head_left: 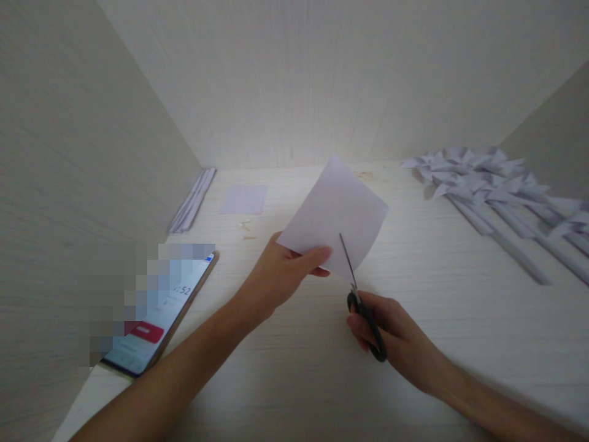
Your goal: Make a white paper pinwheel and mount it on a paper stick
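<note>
My left hand [285, 270] pinches the lower left corner of a square white paper sheet [338, 212] and holds it up above the desk, tilted like a diamond. My right hand [391, 334] grips black-handled scissors [363, 301]. Their blades point up and reach into the sheet's lower edge, just right of my left thumb.
A pale wooden desk [322, 368] is boxed in by walls on three sides. A phone [159, 316] with a lit screen lies at the left. A small paper square [243, 199] and a stack of strips [193, 199] lie at the back left. Several paper pinwheels [492, 184] on sticks cover the right.
</note>
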`<state>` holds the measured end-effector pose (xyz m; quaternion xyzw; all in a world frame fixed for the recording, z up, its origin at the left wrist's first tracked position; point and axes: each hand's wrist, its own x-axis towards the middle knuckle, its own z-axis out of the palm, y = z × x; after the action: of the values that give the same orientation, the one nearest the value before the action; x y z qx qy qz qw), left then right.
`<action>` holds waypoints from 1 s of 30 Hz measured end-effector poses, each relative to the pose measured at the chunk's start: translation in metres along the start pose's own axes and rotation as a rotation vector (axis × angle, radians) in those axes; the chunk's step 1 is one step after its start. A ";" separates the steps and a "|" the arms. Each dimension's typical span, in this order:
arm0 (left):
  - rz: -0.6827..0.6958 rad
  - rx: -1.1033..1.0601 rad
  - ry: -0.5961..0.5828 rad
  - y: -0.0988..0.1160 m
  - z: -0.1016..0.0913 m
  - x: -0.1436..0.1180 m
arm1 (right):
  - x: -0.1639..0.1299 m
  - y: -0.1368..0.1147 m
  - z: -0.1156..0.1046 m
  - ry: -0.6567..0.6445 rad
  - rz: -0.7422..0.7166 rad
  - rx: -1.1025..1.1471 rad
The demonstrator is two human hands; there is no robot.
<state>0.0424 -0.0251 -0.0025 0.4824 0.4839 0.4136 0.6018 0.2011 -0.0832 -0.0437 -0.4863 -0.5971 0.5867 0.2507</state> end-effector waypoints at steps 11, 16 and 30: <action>-0.013 0.018 0.014 0.002 0.004 -0.002 | 0.002 -0.001 0.001 0.020 0.013 0.000; -0.016 0.113 0.048 0.001 0.005 -0.003 | 0.001 0.000 0.001 0.018 0.021 -0.024; 0.076 0.150 0.390 0.011 -0.001 -0.004 | 0.001 0.000 0.001 0.018 0.018 -0.145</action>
<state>0.0405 -0.0272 0.0086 0.4547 0.6020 0.4843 0.4430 0.1997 -0.0830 -0.0443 -0.5137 -0.6315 0.5396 0.2148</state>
